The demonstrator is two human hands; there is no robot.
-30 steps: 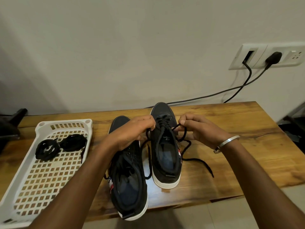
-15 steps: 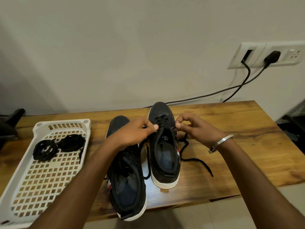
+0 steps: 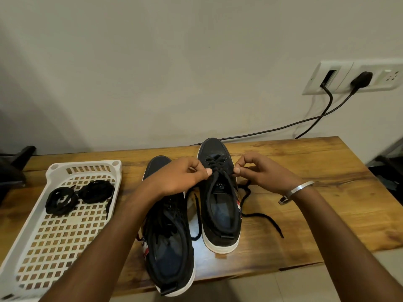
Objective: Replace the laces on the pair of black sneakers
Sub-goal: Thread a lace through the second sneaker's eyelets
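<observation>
**Both hands at the right sneaker's upper eyelets**

While the right sneaker [image 3: 220,205] lies toe toward the wall and heel toward the person, its long axis runs straight away from the body, so the lacing sits squarely between the two hands. The left hand [image 3: 181,178] pinches the black lace [image 3: 214,168] from the shoe's left side, and the right hand [image 3: 259,171] pinches it from the right, thumb and forefinger curled; exactly which strand each holds is hard to tell. Both are equally near. Loose lace ends trail onto the desk [image 3: 305,166] on either side of the shoe. The left sneaker [image 3: 168,247] stands just beside it, still laced, nearer the person. Left of the shoes, a white perforated basket [image 3: 82,168] holds two coiled black laces [image 3: 78,194], probably the replacements.
</observation>
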